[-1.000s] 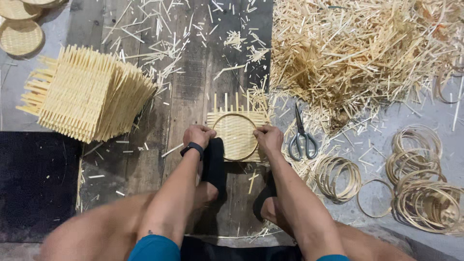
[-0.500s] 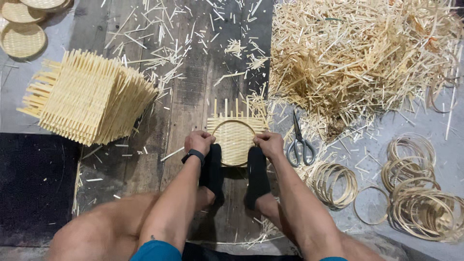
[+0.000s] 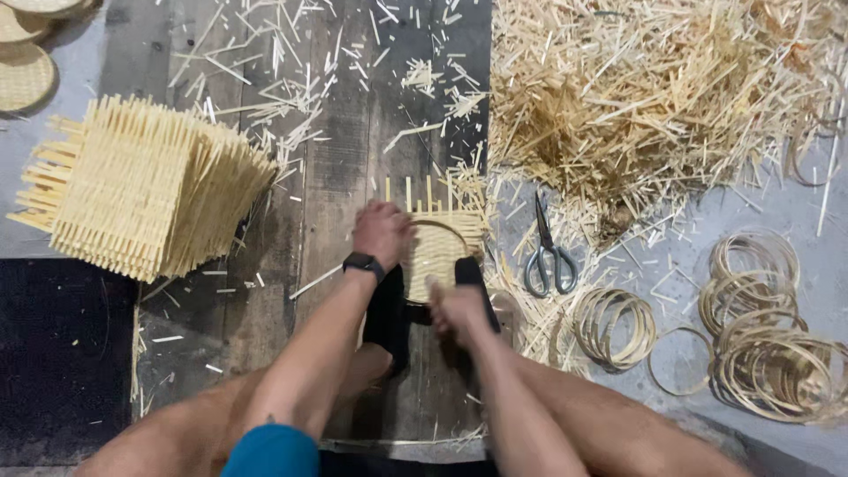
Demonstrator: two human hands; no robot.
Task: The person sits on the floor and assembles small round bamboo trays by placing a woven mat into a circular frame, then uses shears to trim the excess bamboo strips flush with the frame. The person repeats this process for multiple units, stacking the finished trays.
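A small square woven bamboo mat (image 3: 439,252) with a thin hoop laid on it lies on the dark wooden board (image 3: 340,168), with loose stick ends poking out of its far side. My left hand (image 3: 382,231), with a black watch on its wrist, is closed over the mat's left edge. My right hand (image 3: 455,309) sits at the mat's near edge with fingers curled; whether it grips the mat is unclear. My two black-socked feet (image 3: 389,314) press at the mat's near side.
A tall stack of woven square mats (image 3: 141,199) stands at the left. Grey scissors (image 3: 548,252) lie right of the mat. Bamboo hoops (image 3: 618,327) and a larger heap of hoops (image 3: 768,353) lie at the right. A big pile of offcuts (image 3: 636,97) fills the upper right. Round woven discs (image 3: 22,75) lie at the top left.
My right hand has left the mat's right edge and drawn back to its near edge. My left hand has shifted up along the left edge.
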